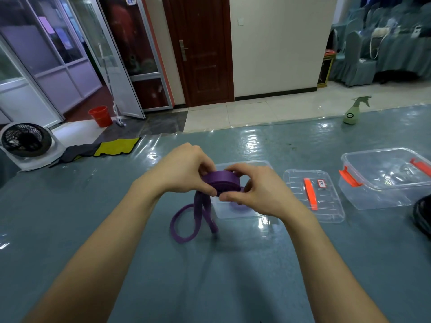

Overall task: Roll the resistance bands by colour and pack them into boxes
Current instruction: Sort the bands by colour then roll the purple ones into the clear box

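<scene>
Coil (221,182) between left grip (184,169) and right grip (256,194)

The grey-blue plastic-covered table (93,229) lies bare to your left and near you, broken only by the loose loop of the purple flat resistance band (186,223) hanging from your left hand (184,169) and right hand (258,192). To your right, a shallow clear plastic box (225,212), a flat clear lid with an orange handle (326,201) and a deep clear box with orange latches (373,197) stand in a row, with narrow strips of table between them.

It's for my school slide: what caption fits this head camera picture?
Partly rolled purple resistance band gripped by left hand and right hand near a clear box.
</scene>
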Demonstrator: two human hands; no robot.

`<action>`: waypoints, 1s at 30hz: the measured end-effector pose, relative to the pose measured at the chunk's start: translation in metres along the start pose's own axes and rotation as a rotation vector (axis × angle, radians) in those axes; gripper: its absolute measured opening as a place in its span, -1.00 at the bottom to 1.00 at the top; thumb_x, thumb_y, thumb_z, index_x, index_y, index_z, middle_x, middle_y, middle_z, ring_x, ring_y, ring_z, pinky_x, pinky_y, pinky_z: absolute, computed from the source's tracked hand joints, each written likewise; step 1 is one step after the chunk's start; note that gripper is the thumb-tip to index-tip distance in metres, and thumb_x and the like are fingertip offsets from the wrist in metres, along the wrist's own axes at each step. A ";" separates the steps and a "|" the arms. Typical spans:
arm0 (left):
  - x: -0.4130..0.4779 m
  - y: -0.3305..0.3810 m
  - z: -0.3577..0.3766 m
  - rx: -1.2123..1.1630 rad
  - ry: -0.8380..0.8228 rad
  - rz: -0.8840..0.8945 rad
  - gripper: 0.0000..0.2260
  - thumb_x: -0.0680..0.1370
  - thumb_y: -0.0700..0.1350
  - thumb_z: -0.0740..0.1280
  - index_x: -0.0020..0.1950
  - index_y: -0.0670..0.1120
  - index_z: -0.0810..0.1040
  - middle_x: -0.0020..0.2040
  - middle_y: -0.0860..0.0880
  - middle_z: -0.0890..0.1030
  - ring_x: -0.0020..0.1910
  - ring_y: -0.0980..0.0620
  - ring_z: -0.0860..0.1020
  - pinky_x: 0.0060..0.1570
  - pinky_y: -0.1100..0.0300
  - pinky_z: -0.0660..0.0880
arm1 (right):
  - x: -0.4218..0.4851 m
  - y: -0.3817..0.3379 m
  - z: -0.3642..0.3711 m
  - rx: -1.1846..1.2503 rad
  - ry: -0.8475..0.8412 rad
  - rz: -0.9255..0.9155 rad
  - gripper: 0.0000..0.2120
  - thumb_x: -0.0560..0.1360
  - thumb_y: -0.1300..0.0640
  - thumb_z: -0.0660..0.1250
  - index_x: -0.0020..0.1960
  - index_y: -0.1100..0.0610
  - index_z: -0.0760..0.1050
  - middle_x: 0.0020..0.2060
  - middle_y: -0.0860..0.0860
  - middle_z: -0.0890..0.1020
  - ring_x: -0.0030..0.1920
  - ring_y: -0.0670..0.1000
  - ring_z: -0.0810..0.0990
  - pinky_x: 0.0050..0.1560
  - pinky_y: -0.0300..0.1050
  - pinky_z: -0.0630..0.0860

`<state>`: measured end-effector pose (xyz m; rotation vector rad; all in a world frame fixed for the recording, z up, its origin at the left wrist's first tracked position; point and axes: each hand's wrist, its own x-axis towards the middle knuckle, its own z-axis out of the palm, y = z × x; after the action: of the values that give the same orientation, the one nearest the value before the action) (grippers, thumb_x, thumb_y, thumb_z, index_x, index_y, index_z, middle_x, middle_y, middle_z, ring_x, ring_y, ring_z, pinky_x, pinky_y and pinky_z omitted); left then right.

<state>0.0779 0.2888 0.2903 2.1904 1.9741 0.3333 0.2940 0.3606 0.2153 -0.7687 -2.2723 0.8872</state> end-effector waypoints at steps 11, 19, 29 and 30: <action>-0.008 -0.019 0.018 -0.609 0.094 -0.068 -0.66 0.31 -0.12 0.77 0.03 -0.01 0.80 -0.09 0.03 0.82 -0.05 0.04 0.80 0.09 0.08 0.73 | -0.003 0.007 -0.001 0.670 0.151 0.077 -0.65 0.40 0.11 0.66 0.15 0.18 0.75 -0.15 0.22 0.78 -0.28 0.37 0.74 -0.20 0.05 0.74; 0.001 0.008 0.008 0.301 0.007 0.036 -0.73 0.31 0.21 0.64 -0.09 0.14 0.74 -0.24 0.15 0.73 -0.17 0.07 0.69 -0.14 0.05 0.62 | -0.004 0.005 0.019 0.063 -0.018 0.051 -0.59 0.33 -0.37 0.58 0.07 -0.20 0.69 -0.23 -0.13 0.74 -0.43 -0.09 0.71 -0.32 0.05 0.68; -0.014 -0.016 0.009 -0.343 -0.002 -0.049 -0.71 0.34 -0.06 0.76 0.00 0.02 0.82 -0.15 0.10 0.80 -0.11 0.13 0.78 0.09 0.02 0.73 | -0.004 0.008 0.012 0.377 -0.011 0.114 -0.70 0.36 -0.06 0.72 0.05 -0.07 0.76 -0.19 0.01 0.78 -0.37 0.14 0.76 -0.31 0.22 0.71; -0.013 -0.015 0.009 -0.252 -0.002 -0.040 -0.73 0.33 -0.01 0.76 -0.03 0.04 0.82 -0.18 0.13 0.79 -0.14 0.17 0.76 0.05 0.01 0.72 | -0.003 0.008 0.012 0.289 -0.039 0.123 -0.67 0.33 -0.09 0.73 0.06 -0.15 0.75 -0.17 -0.06 0.78 -0.37 0.08 0.76 -0.31 0.15 0.72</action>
<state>0.0648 0.2780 0.2766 1.9912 1.8573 0.5414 0.2901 0.3585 0.2017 -0.7700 -2.0835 1.2645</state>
